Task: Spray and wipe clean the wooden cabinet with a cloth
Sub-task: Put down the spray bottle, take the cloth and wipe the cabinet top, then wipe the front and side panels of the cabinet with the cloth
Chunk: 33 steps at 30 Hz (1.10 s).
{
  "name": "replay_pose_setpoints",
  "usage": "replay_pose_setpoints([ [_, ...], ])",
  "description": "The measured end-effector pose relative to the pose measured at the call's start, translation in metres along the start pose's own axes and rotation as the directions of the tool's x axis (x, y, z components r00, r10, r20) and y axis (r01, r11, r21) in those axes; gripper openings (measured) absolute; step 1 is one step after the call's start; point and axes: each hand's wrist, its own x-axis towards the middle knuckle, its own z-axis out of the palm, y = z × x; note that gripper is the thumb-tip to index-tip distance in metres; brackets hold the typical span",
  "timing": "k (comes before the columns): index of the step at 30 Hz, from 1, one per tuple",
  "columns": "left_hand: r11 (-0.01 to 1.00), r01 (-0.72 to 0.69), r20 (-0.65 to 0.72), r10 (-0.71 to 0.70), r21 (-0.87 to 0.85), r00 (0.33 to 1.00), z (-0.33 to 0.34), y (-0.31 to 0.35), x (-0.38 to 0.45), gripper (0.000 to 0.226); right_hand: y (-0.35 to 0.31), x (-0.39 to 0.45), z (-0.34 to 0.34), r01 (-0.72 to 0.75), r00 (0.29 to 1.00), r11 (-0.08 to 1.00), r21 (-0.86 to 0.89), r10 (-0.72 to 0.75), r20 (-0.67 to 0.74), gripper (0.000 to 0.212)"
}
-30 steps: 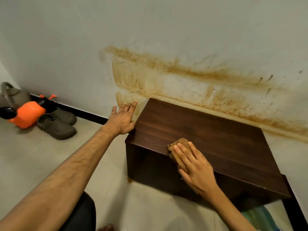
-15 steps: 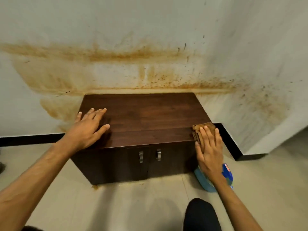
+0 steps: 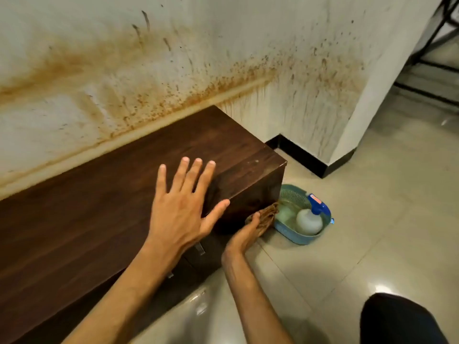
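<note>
Counting things first: one cabinet (image 3: 104, 194), one cloth (image 3: 267, 216), one basket (image 3: 298, 238) with one spray bottle (image 3: 310, 219) in it, two door handles on the front that I could make out, and two hands.

Left hand (image 3: 182, 207) was spread wide open and flat, palm down on the cabinet top near the front right corner, thumb hooked out over the front edge. It wasn't gripping anything, just pressing on the wood.

Right hand (image 3: 244, 235) sat below and to the right of the left one, down against the cabinet's front face near the right corner. Fingers were curled round the brown cloth, which was bunched up and poking out past the fingertips, pressed to the wood right beside the corner. So closed on the cloth, not fully fisted though.

Just past the right hand's fingertips was the blue-green basket on the floor, close to the cabinet's right end, whether touching I couldn't tell. The bottle lay in it, white body with a blue trigger head pointing away from the hand. A dark knee (image 3: 402, 319) showed off to the right of the right forearm.

Versus half a second back: the cloth was up on the top's right front edge then, under a flat right hand. Now it had dropped down to the front face. Left hand went from the left end of the top over to the right end. View swung right too, so the basket came fully into sight. Wall (image 3: 173, 70) behind was as stained as before.
</note>
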Motion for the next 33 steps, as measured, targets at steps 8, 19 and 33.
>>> replay_pose_setpoints([
  [8,0.997,0.024,-0.141,-0.013,0.075,0.990,0.003,0.002,-0.002,0.079,0.026,0.051,-0.018,-0.233,0.901,0.933,0.276,0.314,-0.299,0.060],
  [19,0.999,0.029,-0.137,-0.025,0.032,0.990,0.004,0.002,-0.002,0.074,-0.074,-0.043,0.032,0.679,0.734,0.679,-0.279,-0.626,0.263,0.066],
  [33,0.990,0.039,-0.069,-0.048,-0.132,0.996,-0.002,-0.004,0.001,0.067,-0.081,-0.131,0.029,0.637,0.758,0.732,-0.241,-0.538,0.368,0.063],
])
